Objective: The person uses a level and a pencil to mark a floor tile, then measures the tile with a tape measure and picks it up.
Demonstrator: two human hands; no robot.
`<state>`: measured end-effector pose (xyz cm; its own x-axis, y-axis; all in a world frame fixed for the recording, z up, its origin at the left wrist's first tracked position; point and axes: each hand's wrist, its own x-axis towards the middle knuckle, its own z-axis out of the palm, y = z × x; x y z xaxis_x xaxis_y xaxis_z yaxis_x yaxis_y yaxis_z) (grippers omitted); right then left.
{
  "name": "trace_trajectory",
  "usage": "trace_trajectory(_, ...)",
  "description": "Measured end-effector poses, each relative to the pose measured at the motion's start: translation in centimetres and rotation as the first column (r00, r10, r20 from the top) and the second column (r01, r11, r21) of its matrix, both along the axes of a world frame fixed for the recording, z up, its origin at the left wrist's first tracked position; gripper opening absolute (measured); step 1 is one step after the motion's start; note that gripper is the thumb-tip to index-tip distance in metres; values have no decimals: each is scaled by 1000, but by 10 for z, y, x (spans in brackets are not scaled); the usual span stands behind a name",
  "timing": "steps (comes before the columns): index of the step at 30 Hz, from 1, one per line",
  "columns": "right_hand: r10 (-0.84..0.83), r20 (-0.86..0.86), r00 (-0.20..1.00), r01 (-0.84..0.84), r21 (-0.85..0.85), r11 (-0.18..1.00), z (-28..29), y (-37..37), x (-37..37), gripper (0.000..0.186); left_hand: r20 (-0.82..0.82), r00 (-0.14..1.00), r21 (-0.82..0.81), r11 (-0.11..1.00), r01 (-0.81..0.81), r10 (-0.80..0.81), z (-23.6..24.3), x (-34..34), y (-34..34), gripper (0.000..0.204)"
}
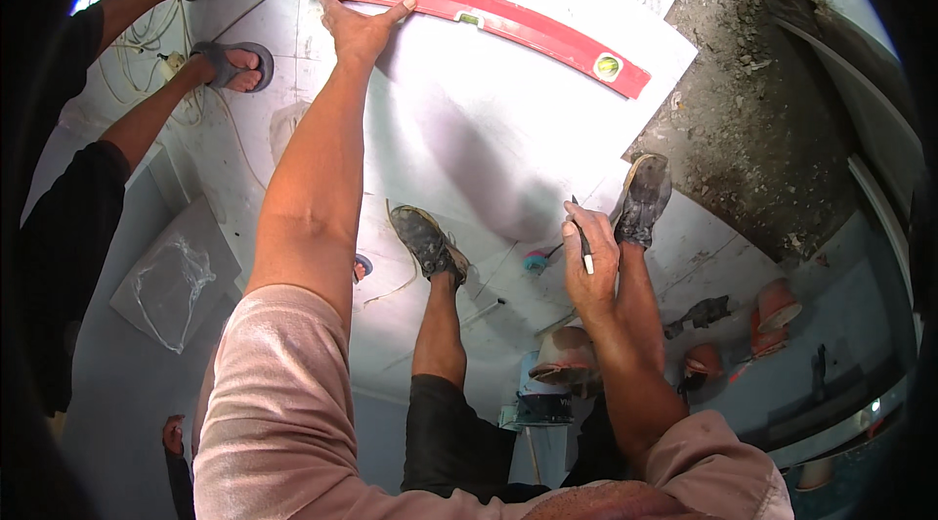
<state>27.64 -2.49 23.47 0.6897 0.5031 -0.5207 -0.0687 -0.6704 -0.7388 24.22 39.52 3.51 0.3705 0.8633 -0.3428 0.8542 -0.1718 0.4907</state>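
A long red spirit level (pixel 532 39) with several green vials lies across a large pale tile (pixel 547 119). My left hand (pixel 360 26) is stretched out to the level's left end. Its thumb and fingers are spread and hold the level along its near edge. My right hand (pixel 592 261) is closed round a slim black pen (pixel 584 244) with a white end, its dark tip pointing away from me. This hand is raised in front of my right shoe, apart from the level. My left arm's shadow falls over the tile.
Rough grey mortar (pixel 743 119) borders the tile on the right. A person in sandals (pixel 234 66) stands at the left, near a loose pale cable (pixel 147 41). Buckets (pixel 567 356) stand at the lower right. A plastic-wrapped panel (pixel 181 276) lies at the lower left.
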Motion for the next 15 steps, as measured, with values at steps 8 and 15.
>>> trace_trajectory(8,20,10,1000,-20,0,1000,0,1,1,26,-74,997,9,1000,-3,3,3,1,1,151)
trace_trajectory(15,11,0,1000,-11,-18,1000,-1,-1,4,26,-35,999,-1,1000,0,0,1,2,-1,151)
